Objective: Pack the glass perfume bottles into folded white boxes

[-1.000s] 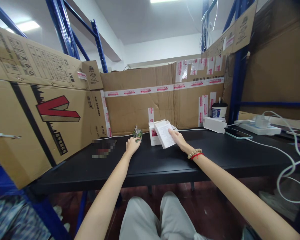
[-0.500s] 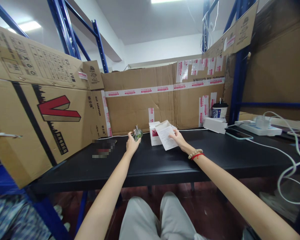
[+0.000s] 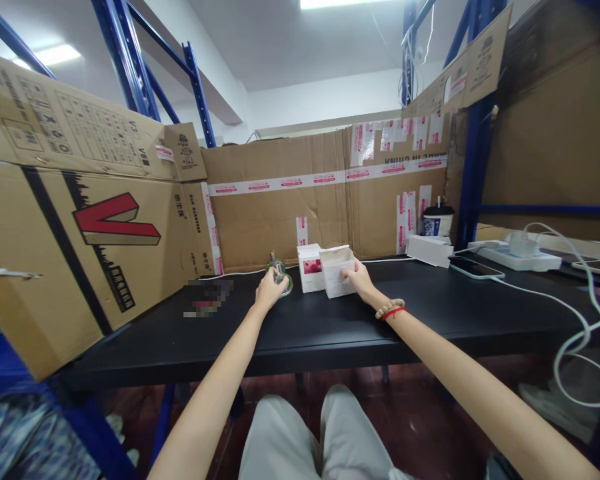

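My left hand [image 3: 271,289] is closed around a small clear glass bottle [image 3: 287,283] with a greenish tint and a thin metallic top. The bottle leans over the black table, partly covered by my fingers. To its right stands a small white box [image 3: 311,281] with a red picture on the front. Just beside that box, my right hand [image 3: 359,277] pinches a folded printed paper leaflet [image 3: 337,279] by its right edge. The leaflet is upright and overlaps the box's right side.
Cardboard panels [image 3: 275,220] wall the back and left of the black table [image 3: 190,347]. At the right are a small white carton [image 3: 430,252], a lidded cup [image 3: 438,221], a phone [image 3: 476,267], a power strip [image 3: 525,257] and a looping white cable [image 3: 587,327]. A blurred patch lies at the left.
My left hand has moved slightly right with the bottle, which is now tilted. The leaflet has turned more upright and shifted right, showing more of the white box's front.
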Demonstrator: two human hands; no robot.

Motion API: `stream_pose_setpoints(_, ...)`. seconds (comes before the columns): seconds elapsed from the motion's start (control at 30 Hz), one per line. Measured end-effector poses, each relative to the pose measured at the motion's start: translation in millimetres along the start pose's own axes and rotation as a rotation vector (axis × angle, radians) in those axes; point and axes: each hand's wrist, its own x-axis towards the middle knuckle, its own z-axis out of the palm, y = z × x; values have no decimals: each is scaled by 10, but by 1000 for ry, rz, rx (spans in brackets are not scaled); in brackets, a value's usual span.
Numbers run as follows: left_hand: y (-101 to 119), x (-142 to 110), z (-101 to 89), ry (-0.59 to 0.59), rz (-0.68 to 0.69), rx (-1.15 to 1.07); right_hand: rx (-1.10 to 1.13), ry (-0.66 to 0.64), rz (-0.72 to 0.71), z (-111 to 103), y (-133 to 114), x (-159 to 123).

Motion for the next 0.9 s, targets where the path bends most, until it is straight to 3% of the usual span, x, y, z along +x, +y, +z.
stream_pose_setpoints(0.17,120,-107,-15,-81,133,0,-97,38,-46,-2,-15,-26)
stream_pose_setpoints(0.37,314,-261,59,-84,531,32,-217,-6,-147,-11,53,-33)
stream_pose_setpoints(0.53,463,-341,150,91,1157,215,-355,-60,-245,-15,11,-86)
stream_pose_setpoints(0.6,492,-360,176,193,1345,296,-393,-73,-298,-15,-22,-111)
stream_pose_setpoints(0.7,501,-372,187,363,1455,342,-441,-111,-375,-18,-60,-137)
stream_pose_setpoints(0.8,494,-364,168,539,1469,270,-467,-145,-405,-28,-78,-142)
stream_pose_setpoints(0.9,485,-347,143,629,1437,153,-474,-156,-405,-41,-85,-139)
